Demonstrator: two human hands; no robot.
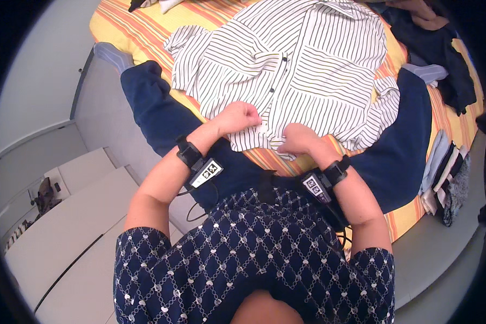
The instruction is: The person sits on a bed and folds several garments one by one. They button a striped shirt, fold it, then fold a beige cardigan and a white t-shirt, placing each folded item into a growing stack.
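A white shirt with thin dark stripes (329, 70) lies spread between my legs, its front edges running down the middle with dark buttons (272, 90) on them. My left hand (240, 117) is closed at the shirt's front edge near its lower end, fingertips pinched on the cloth. Just to the right and a little nearer, my right hand (299, 139) is curled over the lower hem, its fingers closed on the striped fabric and partly hidden behind the hand. A short gap separates the two hands. Each wrist wears a black strap with a small marked device.
Beneath the shirt is a bed with an orange and yellow striped cover (135, 19). Dark clothes (443, 59) lie in a heap at the far right. Several folded socks (445, 173) hang at the right edge. White furniture (65, 216) stands at the left.
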